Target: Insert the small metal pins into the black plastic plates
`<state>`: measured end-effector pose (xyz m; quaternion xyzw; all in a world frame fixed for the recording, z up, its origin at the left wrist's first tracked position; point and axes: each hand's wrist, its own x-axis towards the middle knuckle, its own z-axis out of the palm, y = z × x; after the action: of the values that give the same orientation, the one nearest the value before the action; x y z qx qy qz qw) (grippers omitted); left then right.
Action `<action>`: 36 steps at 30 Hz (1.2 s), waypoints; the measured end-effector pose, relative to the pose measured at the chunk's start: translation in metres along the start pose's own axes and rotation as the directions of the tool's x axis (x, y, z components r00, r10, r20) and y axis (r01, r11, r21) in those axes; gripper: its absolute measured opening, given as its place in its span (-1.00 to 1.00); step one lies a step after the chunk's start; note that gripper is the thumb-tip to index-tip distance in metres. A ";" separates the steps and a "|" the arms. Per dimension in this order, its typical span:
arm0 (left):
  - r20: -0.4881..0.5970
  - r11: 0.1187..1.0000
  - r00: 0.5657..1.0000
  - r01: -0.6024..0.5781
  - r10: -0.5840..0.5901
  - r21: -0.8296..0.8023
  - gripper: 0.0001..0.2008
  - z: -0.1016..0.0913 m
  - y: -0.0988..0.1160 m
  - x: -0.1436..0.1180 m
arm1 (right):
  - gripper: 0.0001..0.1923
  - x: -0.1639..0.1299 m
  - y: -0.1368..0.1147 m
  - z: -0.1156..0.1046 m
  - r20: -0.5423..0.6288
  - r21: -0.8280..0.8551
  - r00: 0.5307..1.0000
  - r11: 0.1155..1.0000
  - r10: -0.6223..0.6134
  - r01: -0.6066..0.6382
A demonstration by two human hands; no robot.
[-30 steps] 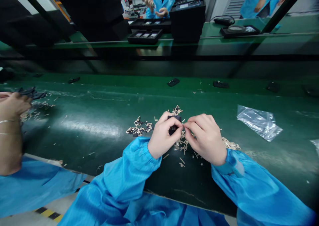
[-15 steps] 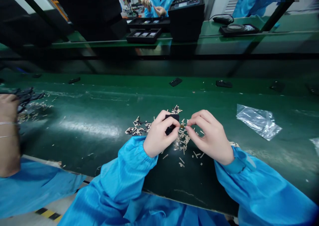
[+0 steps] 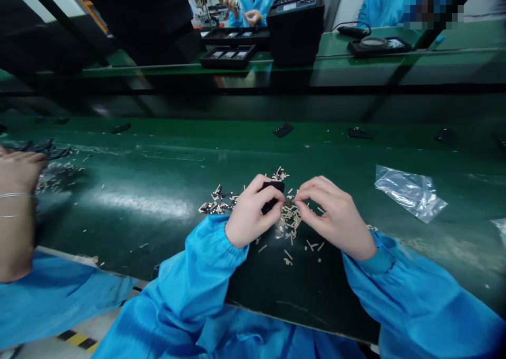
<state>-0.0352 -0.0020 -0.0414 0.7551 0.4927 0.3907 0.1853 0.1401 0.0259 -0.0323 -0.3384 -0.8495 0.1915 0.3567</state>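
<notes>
My left hand (image 3: 253,211) is closed around a black flat rectangular part (image 3: 272,187), mostly covered by the fingers. Thumb and forefinger of my right hand (image 3: 332,211) are pinched together just to the right of it; whatever they hold is too small to name. Between the two sets of fingertips a tiny amber-brown piece (image 3: 289,202) shows. Under and around both hands lie scattered small pale strips (image 3: 291,219) on the green work surface (image 3: 166,238). A heap of small black and pale bits (image 3: 219,203) is left of my left hand.
A clear plastic bag (image 3: 411,193) lies to the right. Black parts (image 3: 283,131) sit along a green strip farther back. A co-worker's arm (image 3: 16,206) works at the left, beside another heap. Black trays (image 3: 229,57) stand on the raised shelf, with a person behind.
The black parts on the far strip have shifted slightly right. My right hand has barely moved. The co-worker's hand at the left has moved right.
</notes>
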 end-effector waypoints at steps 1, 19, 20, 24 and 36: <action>-0.005 1.000 1.000 0.028 -0.028 -0.011 -0.91 -0.002 -0.001 0.001 | -0.88 0.001 0.000 -0.002 -0.021 0.002 1.000 1.000 0.003 -0.003; 0.357 0.642 0.883 0.467 -0.304 -0.609 -0.92 -0.004 0.001 0.002 | -0.91 -0.003 -0.002 0.000 -0.033 -0.153 0.973 0.963 -0.228 0.221; 0.359 0.650 0.885 0.462 -0.296 -0.603 -0.92 -0.005 0.001 0.002 | -0.90 -0.003 -0.002 0.000 -0.038 -0.152 0.971 0.962 -0.234 0.226; 0.290 0.747 0.925 0.372 -0.246 -0.551 -0.83 -0.006 -0.001 0.001 | -0.90 -0.002 -0.002 -0.002 -0.099 -0.087 0.981 0.984 -0.166 0.158; -0.223 0.933 0.956 0.103 -0.189 -0.346 -0.36 0.008 0.012 -0.015 | -0.86 -0.004 -0.015 0.002 -0.105 0.162 0.979 0.974 0.174 -0.156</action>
<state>-0.0252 -0.0196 -0.0448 0.6184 0.4949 0.5458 0.2736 0.1339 0.0127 -0.0275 -0.3904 -0.7785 0.2644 0.4143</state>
